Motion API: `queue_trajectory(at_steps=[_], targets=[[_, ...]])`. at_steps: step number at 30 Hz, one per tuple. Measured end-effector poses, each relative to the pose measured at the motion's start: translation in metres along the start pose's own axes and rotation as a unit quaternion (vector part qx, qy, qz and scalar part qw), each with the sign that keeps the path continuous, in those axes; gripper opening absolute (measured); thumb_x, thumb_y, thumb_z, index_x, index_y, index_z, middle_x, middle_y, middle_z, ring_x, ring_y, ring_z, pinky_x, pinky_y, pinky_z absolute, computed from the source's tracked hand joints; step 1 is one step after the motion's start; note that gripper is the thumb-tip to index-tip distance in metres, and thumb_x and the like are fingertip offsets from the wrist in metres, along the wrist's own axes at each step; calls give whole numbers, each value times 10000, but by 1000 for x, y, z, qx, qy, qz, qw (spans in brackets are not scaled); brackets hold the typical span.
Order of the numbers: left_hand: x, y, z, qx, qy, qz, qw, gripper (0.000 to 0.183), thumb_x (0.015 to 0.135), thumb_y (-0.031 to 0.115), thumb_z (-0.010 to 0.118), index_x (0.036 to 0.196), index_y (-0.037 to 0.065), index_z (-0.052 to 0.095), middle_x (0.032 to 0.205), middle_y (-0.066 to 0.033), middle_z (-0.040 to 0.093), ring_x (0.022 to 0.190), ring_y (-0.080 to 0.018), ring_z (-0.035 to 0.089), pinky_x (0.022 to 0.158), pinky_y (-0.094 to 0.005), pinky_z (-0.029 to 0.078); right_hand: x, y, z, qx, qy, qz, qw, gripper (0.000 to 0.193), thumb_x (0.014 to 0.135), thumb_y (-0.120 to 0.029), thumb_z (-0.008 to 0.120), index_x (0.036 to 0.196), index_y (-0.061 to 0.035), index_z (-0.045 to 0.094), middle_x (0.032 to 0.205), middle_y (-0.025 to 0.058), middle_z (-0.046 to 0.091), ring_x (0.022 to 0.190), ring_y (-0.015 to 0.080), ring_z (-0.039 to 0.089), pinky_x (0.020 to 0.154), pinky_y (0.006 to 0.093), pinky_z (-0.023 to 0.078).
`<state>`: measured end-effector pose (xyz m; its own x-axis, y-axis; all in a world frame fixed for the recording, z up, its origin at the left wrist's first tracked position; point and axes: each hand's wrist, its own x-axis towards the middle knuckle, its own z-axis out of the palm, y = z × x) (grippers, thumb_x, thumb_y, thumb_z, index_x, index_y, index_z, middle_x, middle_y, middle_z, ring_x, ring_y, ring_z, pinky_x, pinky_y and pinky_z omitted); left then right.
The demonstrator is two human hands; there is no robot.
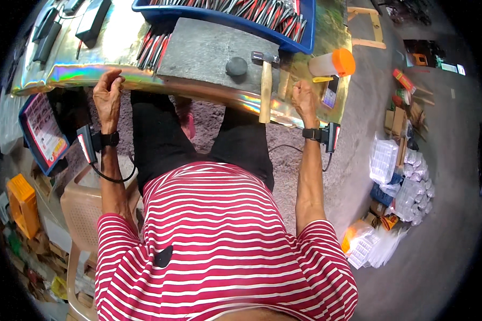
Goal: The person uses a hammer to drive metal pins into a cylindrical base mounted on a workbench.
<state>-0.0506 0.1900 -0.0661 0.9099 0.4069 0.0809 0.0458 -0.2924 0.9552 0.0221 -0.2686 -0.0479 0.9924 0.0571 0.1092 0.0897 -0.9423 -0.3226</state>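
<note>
At the table's near edge, my left hand [107, 101] is closed with its fingers curled, and nothing shows in it. My right hand [304, 101] is loosely fisted at the same edge, farther right, also with nothing visible in it. Between them lies a grey stone slab [198, 51]. On the slab are a round black lump [236, 66] and a hammer [265, 88], whose wooden handle juts over the edge toward me. Several thin red-and-black tools [154, 49] lie against the slab's left side. A clear jar with an orange lid [344, 62] lies near my right hand.
A blue tray [225, 15] behind the slab is full of similar tools. Dark boxes [93, 22] stand at the table's far left. Beside my right hand are a yellow-handled tool [322, 79] and a small card [330, 93]. A plastic chair [83, 206] and bagged goods [412, 182] flank me.
</note>
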Motion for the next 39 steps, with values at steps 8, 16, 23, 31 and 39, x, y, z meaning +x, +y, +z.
queue_trajectory(at_steps=[8,16,23,31,39], targets=[[-3,14,9,73,14,23,997,195,780,37,506,960,11,576,880,-98,609,779,-148,575,693,-261,469,11,21,8,-72,-9,-172,982,239,732,-209,447,661,17,481,668,214,500,642,353,502,553,431,380],[21,30,40,120,51,39,991,186,734,33,467,881,9,577,827,-152,604,763,-249,588,681,-329,474,2,3,-3,-50,-34,-91,994,254,698,-183,454,592,47,432,544,196,450,517,299,488,486,392,358],[54,36,57,270,23,31,962,201,699,96,548,878,10,578,790,-179,602,735,-277,592,675,-376,459,-6,-11,0,53,10,1,999,210,665,-156,472,610,36,411,544,173,455,500,280,460,489,389,358],[65,25,61,385,-21,104,917,141,681,72,544,792,-6,504,658,-169,552,638,-344,550,569,-416,443,-4,-2,9,127,63,56,988,111,670,-91,499,664,15,466,577,101,482,506,195,460,493,320,376],[59,16,62,243,61,100,963,274,638,51,510,898,-19,561,726,-210,567,667,-327,562,595,-406,438,-13,-12,-1,291,106,140,940,77,711,-61,512,754,0,493,579,8,461,459,77,422,409,207,357]])
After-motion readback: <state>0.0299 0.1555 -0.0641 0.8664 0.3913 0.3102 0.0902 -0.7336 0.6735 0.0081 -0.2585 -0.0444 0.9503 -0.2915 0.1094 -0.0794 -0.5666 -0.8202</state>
